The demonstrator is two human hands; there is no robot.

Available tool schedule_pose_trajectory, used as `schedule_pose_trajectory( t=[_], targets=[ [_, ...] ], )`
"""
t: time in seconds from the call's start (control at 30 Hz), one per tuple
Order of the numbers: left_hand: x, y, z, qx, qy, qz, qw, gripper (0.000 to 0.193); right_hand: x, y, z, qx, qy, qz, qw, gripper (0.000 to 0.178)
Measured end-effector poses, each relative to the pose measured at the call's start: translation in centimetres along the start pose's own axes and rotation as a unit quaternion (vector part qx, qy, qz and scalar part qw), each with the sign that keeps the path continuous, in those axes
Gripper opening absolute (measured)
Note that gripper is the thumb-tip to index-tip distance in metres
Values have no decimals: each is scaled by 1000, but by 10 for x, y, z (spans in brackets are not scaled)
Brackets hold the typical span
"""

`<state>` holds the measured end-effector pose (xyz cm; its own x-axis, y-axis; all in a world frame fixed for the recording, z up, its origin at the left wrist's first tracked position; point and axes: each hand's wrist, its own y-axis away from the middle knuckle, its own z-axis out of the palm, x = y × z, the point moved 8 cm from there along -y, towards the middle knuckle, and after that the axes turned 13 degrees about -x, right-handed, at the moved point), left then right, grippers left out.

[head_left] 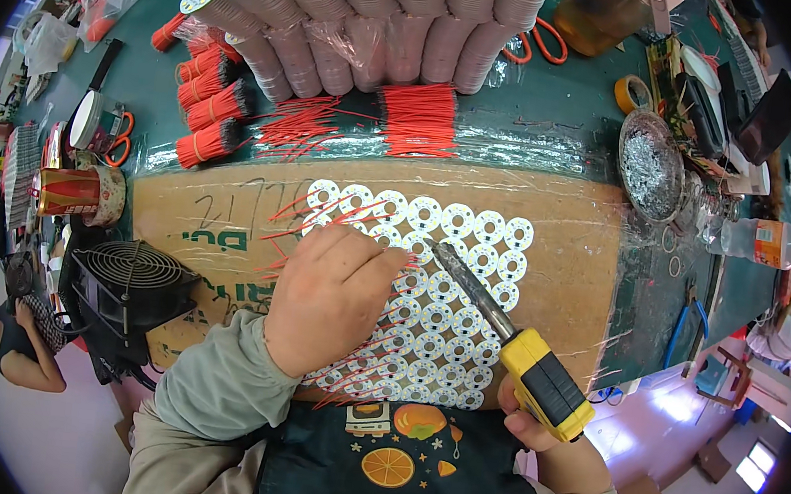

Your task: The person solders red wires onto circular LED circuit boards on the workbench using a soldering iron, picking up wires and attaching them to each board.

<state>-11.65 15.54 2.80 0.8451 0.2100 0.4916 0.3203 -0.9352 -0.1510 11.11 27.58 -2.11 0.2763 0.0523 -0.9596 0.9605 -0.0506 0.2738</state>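
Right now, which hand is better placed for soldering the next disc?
Probably the right hand: it grips the yellow soldering gun, its tip at the white LED discs. The left hand is curled among red wires.

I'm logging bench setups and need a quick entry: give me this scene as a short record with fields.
Left hand: over the boards; what it grips is hidden
Right hand: holds the yellow-black iron, tip close to a board, contact unclear
Boards: round, white, in rows on cardboard
Red wires: laid out beyond the cardboard; others on the boards
Far side: tall board stacks
Left side: black fan
Right side: tape roll
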Motion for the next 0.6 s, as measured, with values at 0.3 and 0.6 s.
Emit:
schedule_pose_trajectory(
  t=[0.3, 0.6],
  targets=[
    [-4, -4, 4, -9, -1, -9, 1000, 26, 7, 6, -3, 38, 39, -19, 998, 58],
    [-4, -4, 10, -17, -14, -8, 1000, 24, 15, 8, -2, 36, 96, 0, 995, 55]
  ],
)
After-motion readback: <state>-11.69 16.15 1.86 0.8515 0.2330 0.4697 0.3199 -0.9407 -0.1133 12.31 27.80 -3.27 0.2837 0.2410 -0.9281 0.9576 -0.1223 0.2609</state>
